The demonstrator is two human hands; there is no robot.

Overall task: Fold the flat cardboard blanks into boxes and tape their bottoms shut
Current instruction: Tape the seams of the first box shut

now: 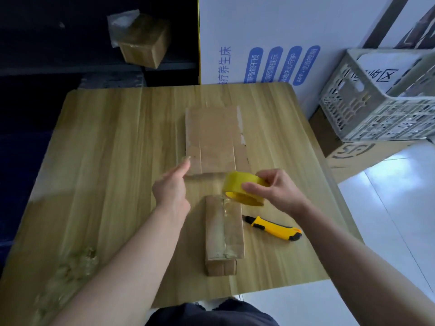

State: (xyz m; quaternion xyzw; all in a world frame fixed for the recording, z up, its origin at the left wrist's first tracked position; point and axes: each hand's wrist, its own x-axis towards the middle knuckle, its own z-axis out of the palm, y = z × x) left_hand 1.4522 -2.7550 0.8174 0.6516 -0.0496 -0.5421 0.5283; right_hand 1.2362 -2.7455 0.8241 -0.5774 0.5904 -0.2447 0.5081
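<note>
A flat cardboard blank (213, 140) lies in the middle of the wooden table (106, 161). Nearer to me stands a folded narrow box (223, 234) with clear tape running along its top seam. My right hand (275, 187) grips a yellow tape roll (242, 188) just above the box's far end, where tape from the roll meets the box. My left hand (171, 184) reaches toward the blank's near left corner; it is blurred, its fingertips hold a small shiny bit of clear tape (184, 158).
A yellow utility knife (274, 228) lies right of the box. Crumpled clear tape (73, 267) sits at the table's near left. A taped box (143, 41) rests on the dark shelf behind. A large white carton (282, 38) and a grey crate (376, 97) stand at the right.
</note>
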